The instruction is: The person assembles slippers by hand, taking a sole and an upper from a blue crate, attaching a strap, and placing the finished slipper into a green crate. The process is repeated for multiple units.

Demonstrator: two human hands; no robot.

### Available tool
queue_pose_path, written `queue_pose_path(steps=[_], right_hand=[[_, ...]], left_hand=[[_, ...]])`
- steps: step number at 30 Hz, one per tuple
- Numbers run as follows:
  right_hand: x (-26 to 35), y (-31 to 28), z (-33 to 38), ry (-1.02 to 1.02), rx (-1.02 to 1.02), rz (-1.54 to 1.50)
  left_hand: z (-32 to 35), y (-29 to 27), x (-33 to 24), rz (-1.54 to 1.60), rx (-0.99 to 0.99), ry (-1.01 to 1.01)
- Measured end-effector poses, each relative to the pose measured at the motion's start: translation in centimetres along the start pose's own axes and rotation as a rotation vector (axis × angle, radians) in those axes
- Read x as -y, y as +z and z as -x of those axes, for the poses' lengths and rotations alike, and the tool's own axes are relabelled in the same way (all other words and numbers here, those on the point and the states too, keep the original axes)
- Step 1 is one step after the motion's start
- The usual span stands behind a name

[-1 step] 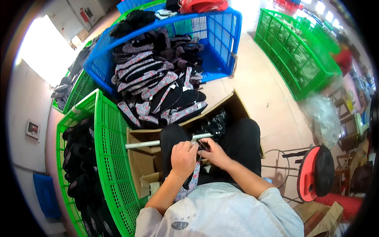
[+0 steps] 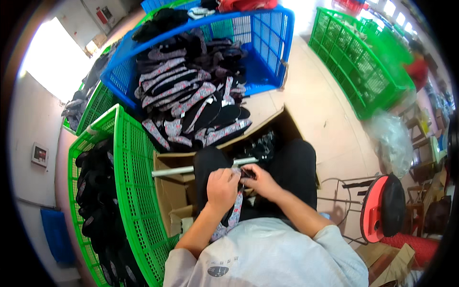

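On a pale concrete floor, blue plastic crate heaped with patterned flat insoles, green mesh crates alongside, left hand and right hand gripping a floral strap piece, apparently, over the lap.

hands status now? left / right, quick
Left hand: closed on the patterned shoe piece over the lap.
Right hand: fingers pinched on the top end of the same piece; exact grip too small to tell.
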State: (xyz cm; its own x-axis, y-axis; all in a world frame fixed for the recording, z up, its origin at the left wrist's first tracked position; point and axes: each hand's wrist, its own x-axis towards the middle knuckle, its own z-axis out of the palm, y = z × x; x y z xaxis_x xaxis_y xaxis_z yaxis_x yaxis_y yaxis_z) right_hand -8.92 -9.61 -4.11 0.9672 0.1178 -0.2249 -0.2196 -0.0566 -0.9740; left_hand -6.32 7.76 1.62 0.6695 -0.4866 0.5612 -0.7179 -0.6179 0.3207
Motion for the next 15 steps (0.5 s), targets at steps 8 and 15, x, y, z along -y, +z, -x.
queue_pose_path(steps=[8, 15], right_hand=[[3.2, -2.5, 0.6, 0.064, 0.215, -0.026], [2.1, -2.3, 0.0, -0.075, 0.269, 0.010]], left_hand=[[1.5, 0.4, 1.5, 0.016, -0.121, 0.146], [1.5, 0.7, 1.8, 0.018, -0.146, 0.149]])
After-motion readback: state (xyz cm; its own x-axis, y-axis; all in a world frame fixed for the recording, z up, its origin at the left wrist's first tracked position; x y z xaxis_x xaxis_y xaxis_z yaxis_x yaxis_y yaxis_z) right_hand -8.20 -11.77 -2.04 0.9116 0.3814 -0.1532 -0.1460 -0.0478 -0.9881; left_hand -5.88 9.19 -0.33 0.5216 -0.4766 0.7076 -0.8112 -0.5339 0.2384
